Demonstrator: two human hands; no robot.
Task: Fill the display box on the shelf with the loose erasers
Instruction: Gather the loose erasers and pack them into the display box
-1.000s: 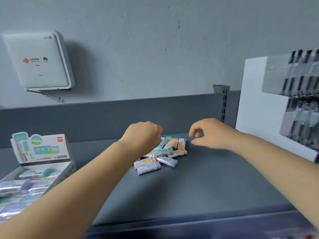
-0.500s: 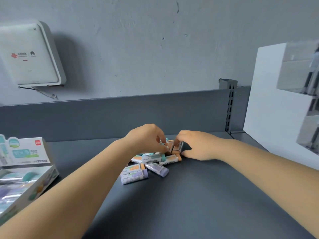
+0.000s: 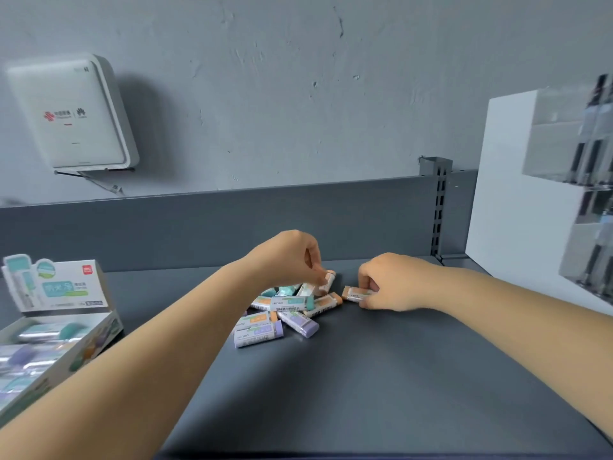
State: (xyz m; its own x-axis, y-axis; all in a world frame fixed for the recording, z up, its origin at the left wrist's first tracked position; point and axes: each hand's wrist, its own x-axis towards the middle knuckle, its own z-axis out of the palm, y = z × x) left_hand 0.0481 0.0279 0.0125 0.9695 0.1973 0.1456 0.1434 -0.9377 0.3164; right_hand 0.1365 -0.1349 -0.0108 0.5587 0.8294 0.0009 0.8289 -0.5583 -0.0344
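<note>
Several loose erasers [image 3: 282, 313] in orange, teal and purple sleeves lie in a pile at the middle of the dark grey shelf [image 3: 398, 376]. My left hand [image 3: 288, 257] hovers over the pile's far side and pinches an orange-tipped eraser [image 3: 326, 282] by its end, tilting it up. My right hand [image 3: 391, 282] rests on the shelf just right of the pile and grips another orange eraser [image 3: 353, 293] lying flat. The open display box [image 3: 56, 346] sits at the left edge, partly filled with erasers, its printed lid flap standing upright.
A white acrylic pen rack [image 3: 544, 207] stands at the right end of the shelf. A white router box [image 3: 71, 114] hangs on the grey wall behind. The shelf's back panel [image 3: 232, 224] rises behind the pile.
My right hand has pulled an orange eraser a little to the right, away from the pile. My left hand has lifted one end of another eraser. The camera shifted slightly.
</note>
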